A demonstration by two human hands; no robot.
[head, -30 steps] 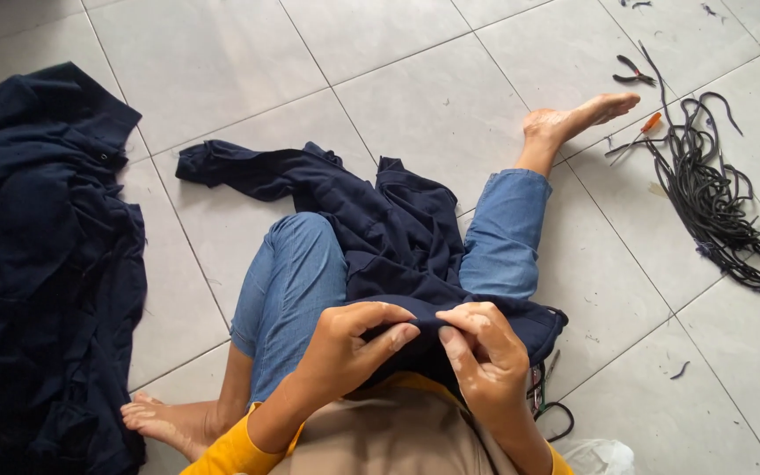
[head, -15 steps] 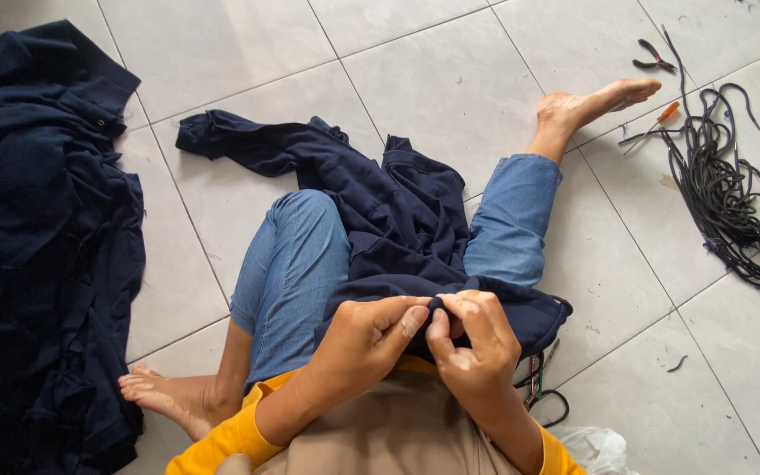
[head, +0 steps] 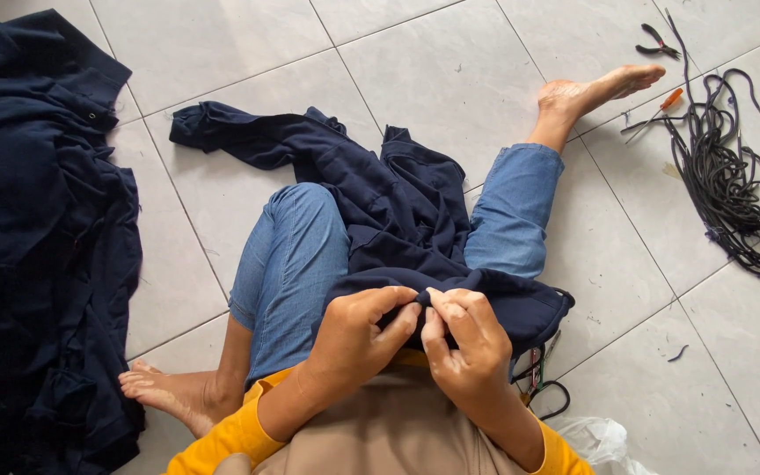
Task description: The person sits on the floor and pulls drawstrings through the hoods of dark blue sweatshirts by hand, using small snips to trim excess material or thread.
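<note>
1. A pile of dark garments is lying on the floor.
2. The left hand and right hand are pinching the navy garment draped across the lap, fingers closed tight on its edge.
3. Black cords are lying loose at the right; the pinched edge could be slipping free if the hold loosens.

The left hand and the right hand now sit closer together than before, fingertips almost meeting, and pinch the dark blue garment at one small bunched spot.
</note>
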